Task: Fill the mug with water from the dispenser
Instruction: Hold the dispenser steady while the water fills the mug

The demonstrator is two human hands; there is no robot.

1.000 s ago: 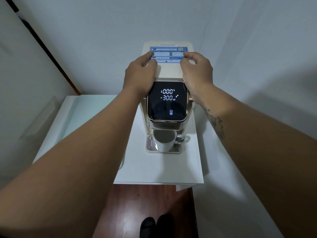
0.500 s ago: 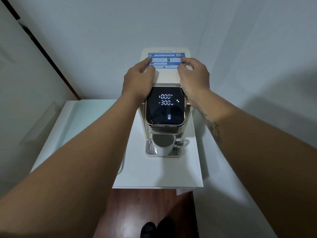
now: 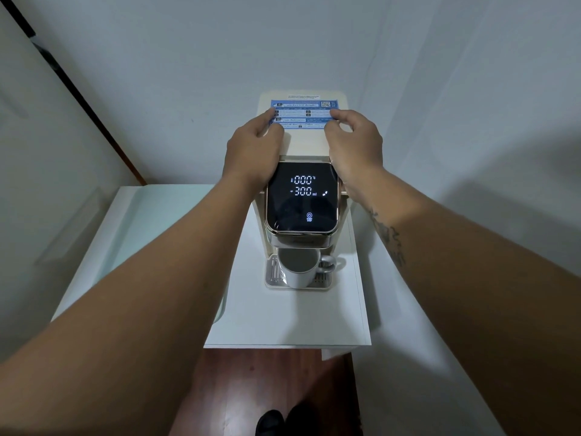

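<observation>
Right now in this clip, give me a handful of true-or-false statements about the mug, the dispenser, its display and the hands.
1. The white ceramic mug stands on the dispenser's metal drip tray. True.
2. The mug's handle points to the person's left. False: it points to their right.
3. The black glossy display panel reads 300 ml. True.
4. The left hand is pressing the START/STOP icon. False: it rests on top of the cream-coloured water dispenser, behind the panel.
5. The right hand touches the blue instruction sticker. True.
6. The right hand holds the mug. False: it is on the dispenser's top.
</observation>
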